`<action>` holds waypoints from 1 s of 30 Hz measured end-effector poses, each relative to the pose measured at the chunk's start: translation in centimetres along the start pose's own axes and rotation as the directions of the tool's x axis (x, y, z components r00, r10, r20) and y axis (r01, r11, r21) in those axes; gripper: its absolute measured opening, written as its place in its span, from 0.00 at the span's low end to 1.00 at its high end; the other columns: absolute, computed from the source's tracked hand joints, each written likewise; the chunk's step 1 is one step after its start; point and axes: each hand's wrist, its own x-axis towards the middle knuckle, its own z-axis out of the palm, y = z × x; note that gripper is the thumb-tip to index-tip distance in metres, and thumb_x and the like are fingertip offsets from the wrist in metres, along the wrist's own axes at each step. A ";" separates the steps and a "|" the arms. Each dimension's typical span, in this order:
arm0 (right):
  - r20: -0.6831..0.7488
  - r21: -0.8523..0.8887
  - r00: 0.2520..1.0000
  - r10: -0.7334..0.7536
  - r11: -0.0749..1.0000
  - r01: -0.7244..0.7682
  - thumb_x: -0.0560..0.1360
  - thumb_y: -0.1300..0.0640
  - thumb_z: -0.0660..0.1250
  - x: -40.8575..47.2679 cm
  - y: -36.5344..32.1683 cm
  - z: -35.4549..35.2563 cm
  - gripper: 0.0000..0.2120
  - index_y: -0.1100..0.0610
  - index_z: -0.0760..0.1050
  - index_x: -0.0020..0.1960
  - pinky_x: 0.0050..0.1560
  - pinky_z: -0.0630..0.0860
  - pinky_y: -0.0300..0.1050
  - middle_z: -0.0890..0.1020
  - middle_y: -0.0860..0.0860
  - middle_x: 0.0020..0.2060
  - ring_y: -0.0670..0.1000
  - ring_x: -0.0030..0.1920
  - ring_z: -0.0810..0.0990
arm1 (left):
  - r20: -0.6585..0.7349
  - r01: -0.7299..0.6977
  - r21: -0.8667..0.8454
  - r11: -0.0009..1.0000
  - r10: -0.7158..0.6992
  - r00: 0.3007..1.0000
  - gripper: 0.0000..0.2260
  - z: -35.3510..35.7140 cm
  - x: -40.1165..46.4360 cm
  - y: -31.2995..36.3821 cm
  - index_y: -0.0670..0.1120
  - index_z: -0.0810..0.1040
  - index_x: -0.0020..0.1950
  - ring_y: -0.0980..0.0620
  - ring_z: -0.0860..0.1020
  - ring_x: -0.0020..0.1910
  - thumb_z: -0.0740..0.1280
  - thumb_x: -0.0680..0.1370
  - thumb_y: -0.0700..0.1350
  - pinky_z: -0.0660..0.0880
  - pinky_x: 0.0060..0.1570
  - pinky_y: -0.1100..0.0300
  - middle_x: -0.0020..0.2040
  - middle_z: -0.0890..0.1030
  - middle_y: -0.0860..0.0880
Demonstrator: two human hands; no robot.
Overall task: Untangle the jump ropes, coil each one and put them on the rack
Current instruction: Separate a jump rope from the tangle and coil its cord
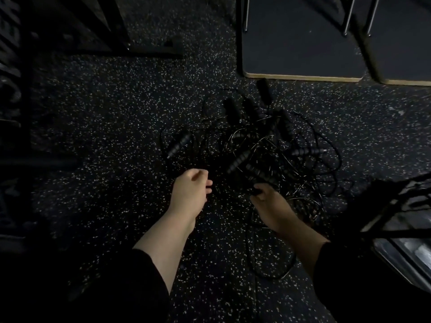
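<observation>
One head-worn wide-angle camera looked steeply down and forward at the speckled floor (116,127), close above the person's outstretched forearms.

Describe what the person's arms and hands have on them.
Both forearms are bare, with black sleeves pushed up toward the elbows. The left hand and right hand wear no gloves, and no rings, watch or wristband are visible in the dim light.

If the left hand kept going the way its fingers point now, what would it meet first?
Probably the tangled pile of thin black jump ropes: the left hand points right and slightly forward toward its near edge, across a gap of speckled black rubber floor. Depth is unclear in this dim view.
</observation>
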 end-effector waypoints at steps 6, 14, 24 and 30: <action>0.131 -0.120 0.991 0.020 0.993 -0.004 0.84 0.50 0.60 6.2 -2.4 2.3 0.31 0.47 0.50 0.83 0.40 0.72 0.46 0.83 0.52 0.42 0.47 0.36 0.79 | -0.019 -0.052 0.020 0.998 0.052 0.998 0.06 -1.1 2.7 -1.4 0.60 0.78 0.52 0.55 0.83 0.51 0.63 0.85 0.50 0.81 0.56 0.53 0.53 0.84 0.54; 0.180 -0.255 0.980 0.089 0.966 -0.041 0.84 0.51 0.61 13.2 -3.9 4.7 0.38 0.42 0.39 0.83 0.50 0.75 0.47 0.78 0.57 0.69 0.54 0.50 0.82 | 0.000 -0.020 -0.017 1.000 0.020 1.000 0.07 -1.4 4.3 -2.8 0.61 0.77 0.50 0.56 0.83 0.51 0.63 0.85 0.49 0.81 0.57 0.53 0.52 0.84 0.55; 0.153 -0.223 0.988 0.023 0.975 0.012 0.85 0.51 0.61 14.5 -3.0 4.0 0.29 0.47 0.55 0.82 0.47 0.73 0.42 0.77 0.57 0.68 0.50 0.47 0.80 | -0.001 -0.002 -0.021 1.000 0.002 1.000 0.08 -0.4 4.3 -3.1 0.61 0.78 0.49 0.55 0.84 0.48 0.64 0.84 0.48 0.81 0.57 0.49 0.50 0.85 0.55; 0.197 -0.326 0.980 0.032 0.945 0.034 0.85 0.50 0.60 15.2 -3.0 3.9 0.26 0.49 0.60 0.81 0.51 0.72 0.42 0.76 0.57 0.70 0.55 0.57 0.80 | 0.021 -0.025 0.001 1.000 0.024 0.999 0.06 0.1 4.0 -3.3 0.61 0.77 0.50 0.56 0.84 0.47 0.64 0.84 0.50 0.82 0.56 0.50 0.50 0.85 0.55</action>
